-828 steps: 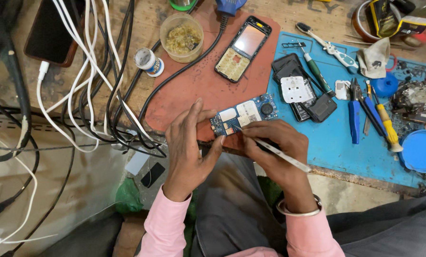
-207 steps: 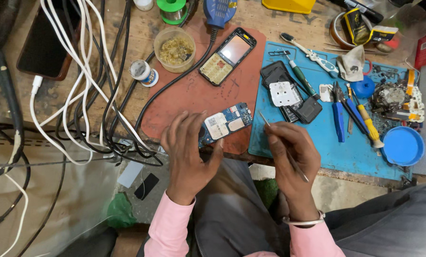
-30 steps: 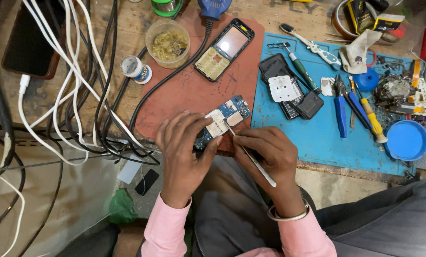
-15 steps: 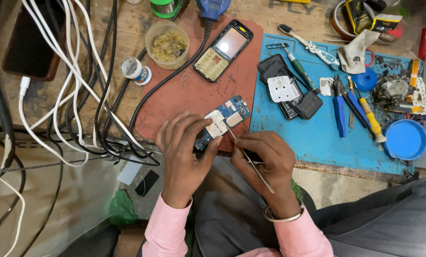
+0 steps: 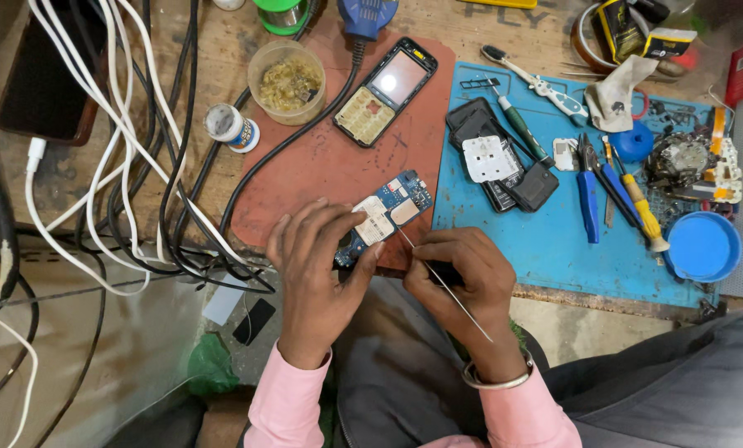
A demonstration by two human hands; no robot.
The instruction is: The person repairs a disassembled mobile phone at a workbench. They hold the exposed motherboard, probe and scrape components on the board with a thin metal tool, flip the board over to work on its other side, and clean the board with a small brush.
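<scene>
A small phone front [image 5: 386, 91] lies tilted on the reddish mat at twelve o'clock, its pale grey screen above a tan keypad frame. At ten o'clock a dark slab-shaped phone [image 5: 43, 83] shows a black, unlit screen. A small tube [image 5: 230, 127] with a blue-and-white label lies at eleven o'clock.

One circuit board [image 5: 386, 216], one phone front [image 5: 386, 91], two blue-handled pliers [image 5: 588, 195], one brush [image 5: 533, 80]
</scene>
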